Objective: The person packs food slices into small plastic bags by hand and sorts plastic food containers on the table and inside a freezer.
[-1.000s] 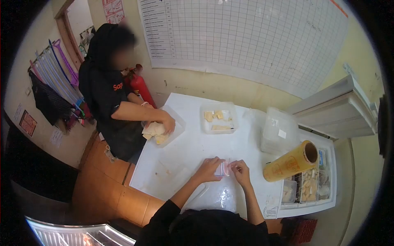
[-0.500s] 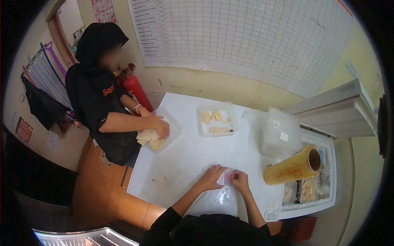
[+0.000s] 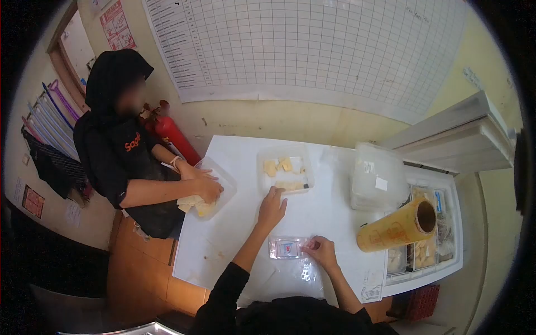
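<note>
While the right hand [image 3: 322, 251] pinches a packet [image 3: 287, 248], print illegible, the left hand [image 3: 272, 207], half-open, empty, overlaps a tub's [image 3: 310, 176] edge; someone's shirt [image 3: 99, 159] reads "Sag".

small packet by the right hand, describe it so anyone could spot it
Below the wall chart is a white surface; near its front is the right hand. At that hand's fingertips, on the picture's left, is the small packet. Its bluish printed panel sets it apart from the clear plastic below.

You face a gridded wall chart [image 3: 312, 47], with a red fire extinguisher [image 3: 176, 137] to your left and a yellow roll [image 3: 391, 228] near translucent containers [image 3: 379, 167] to your right.
</note>
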Motion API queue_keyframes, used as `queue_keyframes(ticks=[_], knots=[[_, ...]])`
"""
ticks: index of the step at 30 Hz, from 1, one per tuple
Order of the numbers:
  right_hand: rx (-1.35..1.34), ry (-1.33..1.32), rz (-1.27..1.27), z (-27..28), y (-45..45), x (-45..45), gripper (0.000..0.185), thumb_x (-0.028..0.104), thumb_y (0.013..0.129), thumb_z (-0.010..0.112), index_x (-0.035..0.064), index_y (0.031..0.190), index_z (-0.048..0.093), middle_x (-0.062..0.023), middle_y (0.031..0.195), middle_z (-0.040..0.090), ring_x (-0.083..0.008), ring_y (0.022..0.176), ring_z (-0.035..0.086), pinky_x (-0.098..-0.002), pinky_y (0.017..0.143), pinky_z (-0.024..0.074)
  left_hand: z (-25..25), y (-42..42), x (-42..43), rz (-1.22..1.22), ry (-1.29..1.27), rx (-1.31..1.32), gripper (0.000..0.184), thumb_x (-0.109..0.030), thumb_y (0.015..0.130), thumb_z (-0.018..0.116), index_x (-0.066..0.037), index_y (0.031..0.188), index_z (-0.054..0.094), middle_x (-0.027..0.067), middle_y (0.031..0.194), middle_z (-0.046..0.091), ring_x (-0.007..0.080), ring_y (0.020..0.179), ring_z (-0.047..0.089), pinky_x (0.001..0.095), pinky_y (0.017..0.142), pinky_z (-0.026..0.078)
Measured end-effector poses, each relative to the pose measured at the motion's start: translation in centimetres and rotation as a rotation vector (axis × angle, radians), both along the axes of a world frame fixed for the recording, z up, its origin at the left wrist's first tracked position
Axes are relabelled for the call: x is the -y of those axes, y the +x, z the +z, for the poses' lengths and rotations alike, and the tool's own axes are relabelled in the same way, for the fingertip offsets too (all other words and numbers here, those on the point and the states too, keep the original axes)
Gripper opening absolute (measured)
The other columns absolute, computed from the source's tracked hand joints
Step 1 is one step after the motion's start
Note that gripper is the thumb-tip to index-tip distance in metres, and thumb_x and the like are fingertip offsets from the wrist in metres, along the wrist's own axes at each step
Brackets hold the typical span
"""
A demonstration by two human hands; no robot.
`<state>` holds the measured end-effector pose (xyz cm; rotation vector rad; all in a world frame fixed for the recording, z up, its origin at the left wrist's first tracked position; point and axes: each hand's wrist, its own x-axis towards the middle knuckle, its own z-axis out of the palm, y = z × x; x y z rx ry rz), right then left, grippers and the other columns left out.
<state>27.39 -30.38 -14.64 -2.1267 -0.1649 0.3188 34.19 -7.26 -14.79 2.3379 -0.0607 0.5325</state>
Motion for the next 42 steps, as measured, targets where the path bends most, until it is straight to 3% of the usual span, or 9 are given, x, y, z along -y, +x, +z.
queue_keyframes(ticks=[7, 23, 29, 31, 32, 34, 37, 39, 42], knots=[[0.129, -0.155, 0.011, -0.3, -0.6, -1.3, 0.024, 0.013, 0.064, 0.082, 0.0010, 0.066, 0.061, -0.0097, 0.070, 0.057, -0.0241, 0.061, 0.060, -0.0349, 0.059, 0.0489, 1.4, -5.1, 0.6, 0.141, 0.074, 0.013, 0.014, -0.015, 0.082, 0.066, -0.008, 0.094, 0.067, 0.0090, 0.091, 0.059, 0.0290, 0.085, 0.060, 0.0413, 0.074, 0.048], [0.110, 0.063, -0.083, -1.3, -0.8, 1.3, 0.011, 0.009, 0.075, 0.072, -0.0002, 0.081, 0.071, -0.0112, 0.073, 0.064, -0.0162, 0.062, 0.061, -0.0273, 0.060, 0.0493, 2.0, -14.0, 0.5, 0.133, 0.065, -0.058, 0.016, -0.016, 0.079, 0.069, -0.010, 0.095, 0.070, 0.0050, 0.091, 0.060, 0.0251, 0.078, 0.056, 0.0383, 0.072, 0.045], [0.078, 0.158, -0.208, 3.6, -0.5, 1.4, 0.012, 0.006, 0.079, 0.067, 0.0005, 0.089, 0.065, -0.0103, 0.084, 0.065, -0.0185, 0.071, 0.062, -0.0294, 0.064, 0.0484, 3.8, -14.5, 2.0, 0.208, 0.025, -0.058, 0.020, -0.014, 0.079, 0.069, -0.008, 0.098, 0.068, 0.0075, 0.094, 0.061, 0.0256, 0.083, 0.058, 0.0359, 0.075, 0.047], [0.331, 0.034, -0.173, 5.3, -1.0, 0.8, 0.012, 0.004, 0.079, 0.065, 0.0031, 0.091, 0.061, -0.0106, 0.091, 0.065, -0.0240, 0.082, 0.063, -0.0335, 0.071, 0.0476, 4.2, -14.9, 2.9, 0.147, -0.324, -0.139, 0.021, -0.019, 0.087, 0.064, -0.006, 0.103, 0.066, 0.0061, 0.098, 0.063, 0.0215, 0.087, 0.060, 0.0316, 0.075, 0.049], [0.327, 0.032, -0.175, 6.3, -1.8, 0.3, 0.012, 0.004, 0.079, 0.065, 0.0031, 0.091, 0.061, -0.0106, 0.091, 0.065, -0.0240, 0.082, 0.063, -0.0335, 0.071, 0.0476, 3.7, -15.2, 3.4, 0.145, -0.325, -0.144, 0.021, -0.019, 0.087, 0.064, -0.006, 0.103, 0.066, 0.0061, 0.098, 0.063, 0.0215, 0.087, 0.060, 0.0316, 0.075, 0.049], [0.565, 0.010, 0.124, 7.9, -3.0, -1.0, 0.012, 0.004, 0.078, 0.065, 0.0060, 0.090, 0.063, -0.0098, 0.095, 0.065, -0.0282, 0.091, 0.062, -0.0370, 0.079, 0.0456, 2.7, -15.7, 4.3, -0.083, -1.155, -0.582, 0.026, -0.023, 0.096, 0.055, -0.004, 0.113, 0.061, 0.0061, 0.101, 0.063, 0.0170, 0.091, 0.061, 0.0288, 0.077, 0.050], [0.555, -0.002, 0.422, 7.5, -5.5, -1.9, 0.014, 0.008, 0.077, 0.069, 0.0085, 0.090, 0.065, -0.0067, 0.100, 0.065, -0.0262, 0.099, 0.060, -0.0378, 0.083, 0.0441, 4.5, -16.9, 5.6, 0.018, -1.443, -0.733, 0.031, -0.029, 0.100, 0.047, -0.004, 0.110, 0.063, 0.0058, 0.105, 0.064, 0.0122, 0.094, 0.060, 0.0259, 0.077, 0.050], [0.518, 0.008, 0.481, 7.6, -6.8, -2.5, 0.015, 0.011, 0.078, 0.069, 0.0099, 0.093, 0.067, -0.0051, 0.101, 0.065, -0.0242, 0.102, 0.059, -0.0391, 0.083, 0.0432, 3.6, -17.0, 5.2, 0.101, -1.363, -0.849, 0.026, -0.024, 0.099, 0.050, -0.003, 0.107, 0.064, 0.0074, 0.100, 0.066, 0.0134, 0.093, 0.061, 0.0271, 0.081, 0.051], [0.465, 0.070, 0.416, 8.5, -6.4, -2.6, 0.016, 0.014, 0.078, 0.072, 0.0093, 0.093, 0.067, -0.0053, 0.098, 0.064, -0.0228, 0.097, 0.058, -0.0373, 0.081, 0.0444, 3.1, -17.4, 4.6, -0.003, -1.201, -0.562, 0.023, -0.021, 0.098, 0.054, -0.002, 0.105, 0.064, 0.0070, 0.093, 0.066, 0.0132, 0.086, 0.063, 0.0284, 0.076, 0.053]])
